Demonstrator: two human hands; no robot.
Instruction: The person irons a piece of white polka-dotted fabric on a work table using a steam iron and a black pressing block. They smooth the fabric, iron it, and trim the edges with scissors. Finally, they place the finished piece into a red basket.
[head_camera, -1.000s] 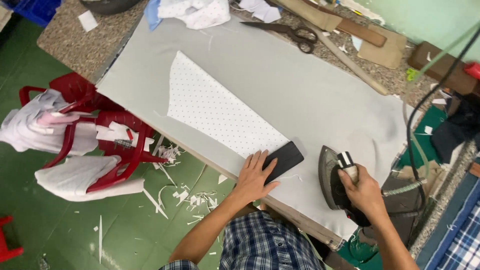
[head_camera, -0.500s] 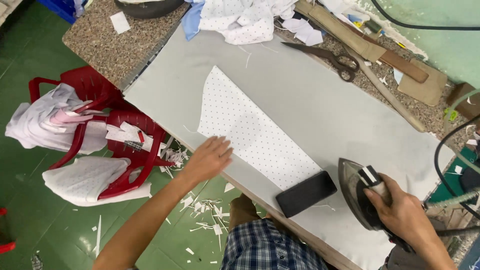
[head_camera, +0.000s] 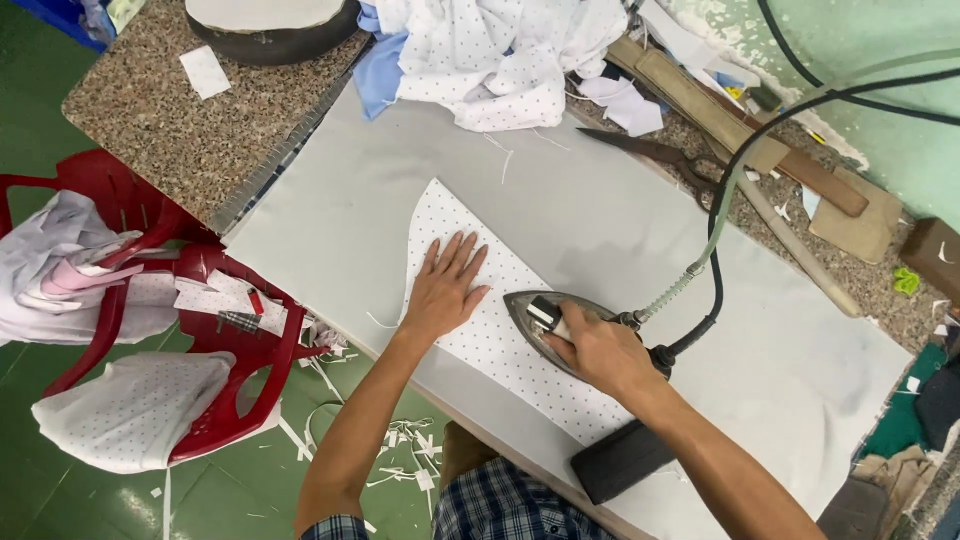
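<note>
One iron (head_camera: 548, 322) in right hand (head_camera: 600, 352), left hand (head_camera: 443, 288) flat on one dotted fabric piece (head_camera: 510, 340)

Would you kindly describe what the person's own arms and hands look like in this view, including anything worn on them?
Both forearms are bare, and the left hand and right hand wear no gloves; no rings or watch show. A dark blue-and-white checked sleeve edges the left arm at the frame's bottom. No sleeve shows on the right arm.

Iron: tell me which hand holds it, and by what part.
The right hand grips the iron by its top handle. The left hand holds nothing; it lies flat on the dotted fabric.
</note>
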